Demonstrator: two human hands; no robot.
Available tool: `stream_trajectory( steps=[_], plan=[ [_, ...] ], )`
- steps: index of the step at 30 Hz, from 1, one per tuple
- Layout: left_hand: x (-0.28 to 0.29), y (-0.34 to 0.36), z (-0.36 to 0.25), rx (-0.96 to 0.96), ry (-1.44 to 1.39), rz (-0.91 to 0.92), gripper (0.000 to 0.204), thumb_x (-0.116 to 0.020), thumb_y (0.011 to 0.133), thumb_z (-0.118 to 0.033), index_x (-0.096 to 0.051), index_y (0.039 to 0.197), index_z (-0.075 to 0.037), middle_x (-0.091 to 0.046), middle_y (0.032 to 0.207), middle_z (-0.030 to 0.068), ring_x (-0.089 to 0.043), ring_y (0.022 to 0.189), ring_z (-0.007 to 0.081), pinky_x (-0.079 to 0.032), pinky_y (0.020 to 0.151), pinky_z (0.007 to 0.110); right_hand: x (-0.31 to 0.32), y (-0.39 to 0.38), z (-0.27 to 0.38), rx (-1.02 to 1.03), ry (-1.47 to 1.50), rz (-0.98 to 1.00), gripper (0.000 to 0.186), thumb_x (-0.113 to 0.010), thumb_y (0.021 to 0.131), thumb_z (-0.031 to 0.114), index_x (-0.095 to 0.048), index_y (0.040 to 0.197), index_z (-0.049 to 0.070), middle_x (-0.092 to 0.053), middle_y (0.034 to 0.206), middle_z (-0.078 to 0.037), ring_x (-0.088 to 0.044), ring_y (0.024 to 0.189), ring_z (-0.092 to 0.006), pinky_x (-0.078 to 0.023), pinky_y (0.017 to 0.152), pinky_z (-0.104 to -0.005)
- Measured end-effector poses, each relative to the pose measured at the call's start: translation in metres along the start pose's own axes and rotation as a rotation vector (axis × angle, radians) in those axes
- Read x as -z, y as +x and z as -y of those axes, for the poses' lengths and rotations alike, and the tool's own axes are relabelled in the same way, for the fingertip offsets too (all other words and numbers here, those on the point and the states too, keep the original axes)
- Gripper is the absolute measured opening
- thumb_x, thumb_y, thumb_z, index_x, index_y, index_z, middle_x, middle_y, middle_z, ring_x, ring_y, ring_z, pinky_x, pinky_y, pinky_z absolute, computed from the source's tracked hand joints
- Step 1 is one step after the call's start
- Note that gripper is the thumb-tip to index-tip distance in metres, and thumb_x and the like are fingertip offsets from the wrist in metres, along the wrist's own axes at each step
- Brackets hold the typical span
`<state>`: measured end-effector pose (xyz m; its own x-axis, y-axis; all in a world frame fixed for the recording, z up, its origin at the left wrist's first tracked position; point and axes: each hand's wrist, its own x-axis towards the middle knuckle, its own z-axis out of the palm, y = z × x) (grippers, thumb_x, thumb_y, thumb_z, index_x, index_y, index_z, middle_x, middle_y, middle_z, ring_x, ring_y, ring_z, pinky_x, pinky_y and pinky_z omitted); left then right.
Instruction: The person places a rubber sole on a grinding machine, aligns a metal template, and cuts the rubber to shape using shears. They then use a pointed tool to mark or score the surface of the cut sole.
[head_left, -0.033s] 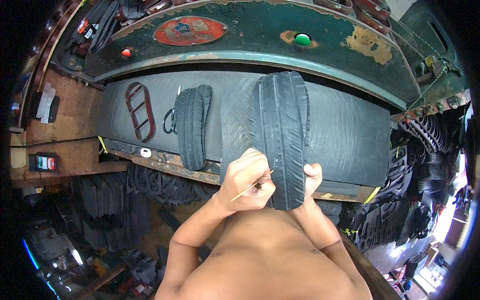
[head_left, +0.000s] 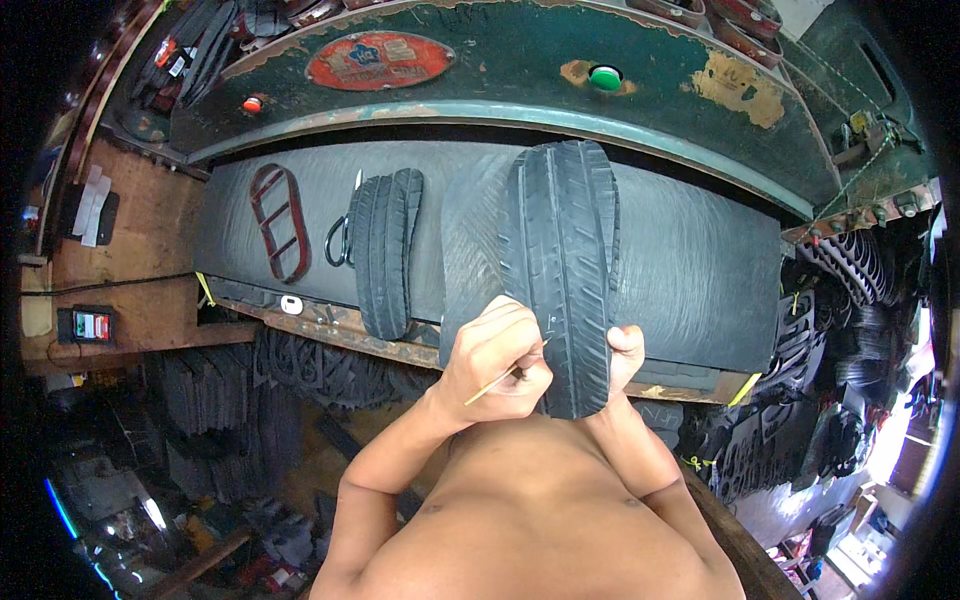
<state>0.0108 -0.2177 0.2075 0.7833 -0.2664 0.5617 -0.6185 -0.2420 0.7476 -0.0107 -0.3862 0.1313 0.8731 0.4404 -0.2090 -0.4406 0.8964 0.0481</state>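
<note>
My left hand (head_left: 496,358) is closed in a writing grip around a thin yellow pencil-like stick (head_left: 490,387). Its tip is by the left edge of a long black tyre-tread rubber piece (head_left: 560,250), where small pale marks show. My right hand (head_left: 625,355) grips the near right edge of that piece, thumb on the edge and the other fingers hidden behind. A second treaded piece (head_left: 613,200) peeks out from under its far right side. To the left lie stacked sole-shaped tread pieces (head_left: 385,250), partly covering scissors (head_left: 338,245).
A red-brown oval cutting die (head_left: 280,225) lies at the left of the grey worktop (head_left: 690,270). Behind stands a green machine beam (head_left: 500,70) with a green button (head_left: 605,79) and a red button (head_left: 253,105). Cut rubber sheets (head_left: 770,440) hang at the right, below the worktop.
The pencil-like stick has tilted very slightly in my left hand. Both hands and the tread piece stay practically in place.
</note>
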Motion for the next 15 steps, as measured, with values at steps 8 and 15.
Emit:
stream_trajectory(
  steps=[8, 15],
  plan=[
    [-0.001, -0.002, 0.006, 0.005, -0.018, 0.013, 0.025, -0.055, 0.056, 0.012, -0.041, 0.067, -0.005, -0.048, 0.062, 0.0087, -0.048, 0.055, 0.027, -0.042, 0.059, 0.036, 0.006, 0.004, 0.0, 0.003, -0.028, 0.026, 0.076, -0.061, 0.073, 0.039, -0.056, 0.129, -0.012, -0.067, 0.121, -0.028, -0.069, 0.103, -0.0376, -0.055, 0.096, -0.0476],
    [0.008, -0.02, 0.018, -0.004, -0.213, -0.308, 0.016, -0.055, 0.085, 0.008, -0.048, 0.094, -0.003, -0.055, 0.077, 0.0065, -0.051, 0.064, 0.0168, -0.049, 0.07, 0.034, -0.008, 0.005, 0.003, 0.078, -0.2, -0.02, 0.09, -0.053, 0.065, 0.011, -0.032, 0.151, -0.006, -0.055, 0.137, -0.027, -0.059, 0.124, -0.041, -0.049, 0.11, -0.0527]
  ],
)
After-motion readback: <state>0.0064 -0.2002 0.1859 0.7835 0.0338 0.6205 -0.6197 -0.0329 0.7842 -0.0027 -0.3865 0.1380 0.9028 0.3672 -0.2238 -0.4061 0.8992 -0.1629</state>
